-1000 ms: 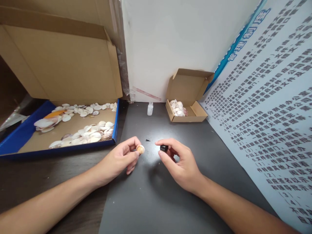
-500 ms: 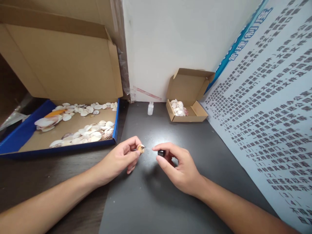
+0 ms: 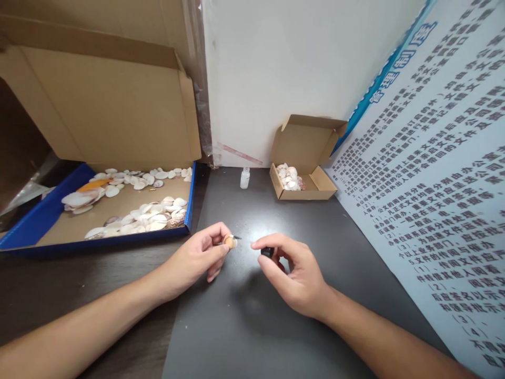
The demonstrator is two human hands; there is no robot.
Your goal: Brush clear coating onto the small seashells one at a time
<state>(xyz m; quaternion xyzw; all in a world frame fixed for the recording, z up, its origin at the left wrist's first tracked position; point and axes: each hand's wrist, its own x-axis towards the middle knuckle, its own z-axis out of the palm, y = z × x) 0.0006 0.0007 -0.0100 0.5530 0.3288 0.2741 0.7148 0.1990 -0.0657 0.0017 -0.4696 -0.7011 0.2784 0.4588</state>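
Note:
My left hand (image 3: pixel 205 251) pinches a small tan and white seashell (image 3: pixel 230 242) between thumb and fingers, a little above the dark mat. A thin dark tip (image 3: pixel 237 238) shows at the shell's upper right edge; I cannot tell what it belongs to. Facing it from the right, my right hand (image 3: pixel 290 268) is closed on a black cap (image 3: pixel 267 252), with the index finger stretched along its top. The two hands are apart by a small gap. Behind them, a small uncapped translucent white bottle (image 3: pixel 245 178) stands upright against the wall side.
At the left lies an open blue-edged cardboard box (image 3: pixel 188 202) with many white shells (image 3: pixel 138 216). A smaller brown box (image 3: pixel 305 195), also open, holds more shells (image 3: pixel 289 177) at the back right. A printed poster (image 3: pixel 434 184) leans along the right side of the dark mat (image 3: pixel 221 337).
My right hand has drawn slightly to the right with the black cap, widening the gap. The left hand keeps its place, the shell turned a little. The view has shifted slightly.

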